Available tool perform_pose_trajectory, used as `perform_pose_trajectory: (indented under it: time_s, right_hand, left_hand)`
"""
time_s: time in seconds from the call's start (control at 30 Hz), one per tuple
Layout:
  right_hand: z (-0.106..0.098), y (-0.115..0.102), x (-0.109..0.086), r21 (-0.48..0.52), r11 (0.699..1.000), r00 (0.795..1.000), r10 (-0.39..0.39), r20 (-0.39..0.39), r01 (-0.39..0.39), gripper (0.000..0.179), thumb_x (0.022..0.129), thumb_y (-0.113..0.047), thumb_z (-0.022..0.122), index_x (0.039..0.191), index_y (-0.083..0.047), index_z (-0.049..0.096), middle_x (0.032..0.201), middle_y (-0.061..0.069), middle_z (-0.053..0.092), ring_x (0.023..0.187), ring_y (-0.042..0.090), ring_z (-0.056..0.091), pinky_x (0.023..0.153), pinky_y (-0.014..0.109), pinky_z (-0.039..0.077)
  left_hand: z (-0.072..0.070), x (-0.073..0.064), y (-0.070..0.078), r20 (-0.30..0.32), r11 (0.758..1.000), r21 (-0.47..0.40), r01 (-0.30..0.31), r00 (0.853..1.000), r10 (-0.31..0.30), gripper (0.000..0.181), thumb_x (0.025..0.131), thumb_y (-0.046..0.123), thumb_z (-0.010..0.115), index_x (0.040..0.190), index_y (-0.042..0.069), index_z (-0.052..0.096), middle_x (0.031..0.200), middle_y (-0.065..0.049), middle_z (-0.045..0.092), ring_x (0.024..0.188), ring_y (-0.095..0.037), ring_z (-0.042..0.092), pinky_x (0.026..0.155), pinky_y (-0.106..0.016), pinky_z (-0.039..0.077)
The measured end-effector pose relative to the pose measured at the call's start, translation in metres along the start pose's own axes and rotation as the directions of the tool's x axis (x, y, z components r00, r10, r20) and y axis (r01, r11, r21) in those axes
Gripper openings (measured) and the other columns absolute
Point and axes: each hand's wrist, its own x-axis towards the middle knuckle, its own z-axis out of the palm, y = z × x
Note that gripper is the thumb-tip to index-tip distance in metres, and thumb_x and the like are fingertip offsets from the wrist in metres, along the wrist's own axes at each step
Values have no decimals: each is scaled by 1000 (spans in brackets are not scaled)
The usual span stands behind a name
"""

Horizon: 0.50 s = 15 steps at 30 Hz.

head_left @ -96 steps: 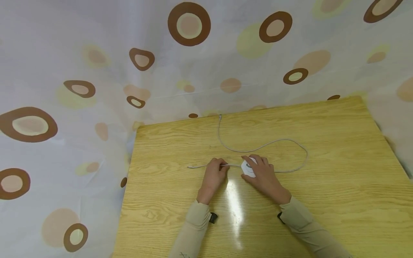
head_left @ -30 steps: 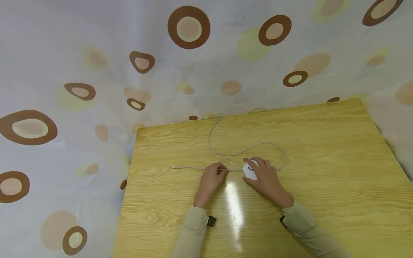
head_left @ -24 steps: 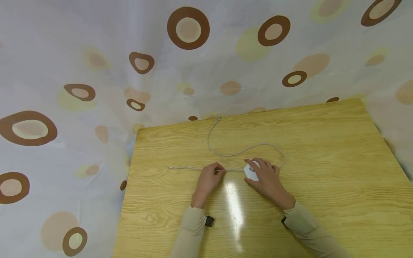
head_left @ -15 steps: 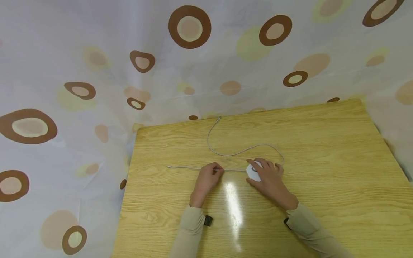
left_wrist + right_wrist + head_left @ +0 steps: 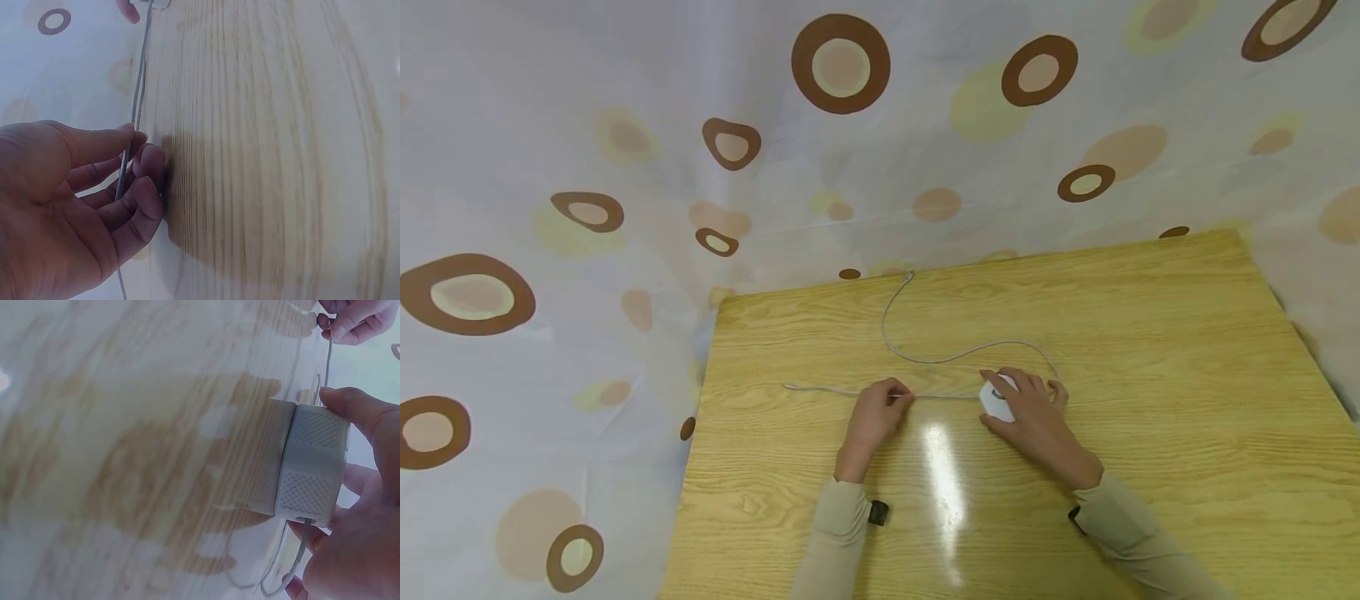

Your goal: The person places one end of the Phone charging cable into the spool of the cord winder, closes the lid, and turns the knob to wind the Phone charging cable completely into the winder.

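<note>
A white hexagonal cable winder (image 5: 995, 407) with dimpled sides (image 5: 306, 490) lies on the wooden table. My right hand (image 5: 1037, 427) grips it from above, thumb on the near side and fingers over the far side. A thin pale grey cable (image 5: 946, 397) comes out on both sides of the winder. To the left, my left hand (image 5: 871, 421) pinches the cable between thumb and fingertips, as the left wrist view shows the cable (image 5: 139, 87) running through them. The cable's loose left end (image 5: 790, 386) lies beyond that hand. A ring-like detail on the winder's top is partly hidden by fingers.
The cable's other stretch curves behind the hands to a plug (image 5: 910, 276) at the table's back edge. Patterned sheeting (image 5: 936, 125) hangs behind and to the left of the wooden table (image 5: 1150, 350). Glare lies on the wood between the arms.
The left hand has moved left with the cable, and its left end reaches farther left. The right hand and winder have shifted slightly right. The cable's loop behind has become smaller.
</note>
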Motion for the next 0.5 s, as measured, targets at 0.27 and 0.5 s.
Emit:
perform_pose_trajectory:
  time_s: [0.27,0.5]
  right_hand:
    - [-2,1,-2,3,1000,1000,-3,-7,3,67,95,-34,78,154,-17,53,151,19,53,130,48,50,101,71,25]
    - [-6,4,-3,1,1000,999,-13,-33,13,66,95,-32,79,152,-13,54,147,22,54,123,50,51,96,68,26]
  left_hand:
    - [-6,-1,-6,-10,1000,-23,-5,1000,5,15,103,17,68,107,5,77,107,-12,79,81,-15,70,70,-26,55]
    - [-10,-3,-8,-7,999,-45,22,1000,-22,15,104,16,68,108,3,76,108,-15,78,72,-11,65,64,-23,52]
